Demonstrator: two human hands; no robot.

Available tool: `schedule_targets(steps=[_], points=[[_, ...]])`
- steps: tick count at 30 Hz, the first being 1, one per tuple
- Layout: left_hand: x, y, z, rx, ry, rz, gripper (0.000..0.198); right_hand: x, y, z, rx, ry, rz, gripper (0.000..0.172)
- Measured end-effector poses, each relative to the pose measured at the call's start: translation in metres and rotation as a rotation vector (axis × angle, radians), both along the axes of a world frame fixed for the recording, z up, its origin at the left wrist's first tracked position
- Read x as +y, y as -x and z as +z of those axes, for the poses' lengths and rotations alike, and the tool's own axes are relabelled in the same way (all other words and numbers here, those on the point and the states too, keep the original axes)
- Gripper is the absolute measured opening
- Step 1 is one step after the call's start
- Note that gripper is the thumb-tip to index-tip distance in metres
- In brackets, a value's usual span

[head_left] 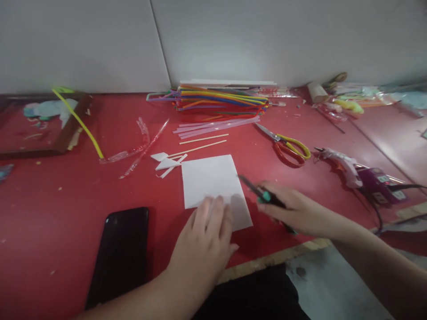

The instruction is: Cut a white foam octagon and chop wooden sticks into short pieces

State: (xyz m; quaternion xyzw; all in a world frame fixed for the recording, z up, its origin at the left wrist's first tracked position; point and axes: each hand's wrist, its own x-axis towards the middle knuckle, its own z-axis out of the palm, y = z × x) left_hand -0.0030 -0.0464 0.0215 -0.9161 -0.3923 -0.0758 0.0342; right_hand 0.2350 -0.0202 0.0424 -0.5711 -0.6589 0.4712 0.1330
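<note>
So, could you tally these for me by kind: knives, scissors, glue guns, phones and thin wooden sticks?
Knife (in the right hand): 1
Scissors: 1 pair
Glue gun: 1
Phone: 1
Thin wooden sticks: 2
Total: 6

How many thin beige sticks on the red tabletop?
2. The farther thin beige stick lies next to the glossy lilac strips; the nearer thin beige stick lies between it and the flat white paper sheet. More may be hidden.
</note>
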Motion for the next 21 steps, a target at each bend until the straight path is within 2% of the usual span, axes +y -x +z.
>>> schedule_targets(steps=[3,7,13,16,21], points=[[-0.001,-0.003,-0.009,-0.034,0.003,-0.086,0.059,-0.004,0.011,0.007,-0.105,-0.143,0.164,0.035],[0.001,-0.005,-0.018,-0.06,-0.02,-0.056,0.061,-0.002,0.016,0.004,-0.168,-0.233,0.215,0.039],[0.007,-0.005,-0.021,-0.101,-0.09,-0.072,0.042,0.002,0.01,-0.001,-0.293,-0.285,0.355,0.056],[0.009,-0.005,-0.024,-0.117,-0.155,-0.089,0.034,-0.001,0.008,0.001,-0.35,-0.33,0.383,0.055],[0.012,-0.007,-0.027,-0.125,-0.201,-0.106,0.031,-0.004,0.008,0.005,-0.391,-0.356,0.403,0.055]])
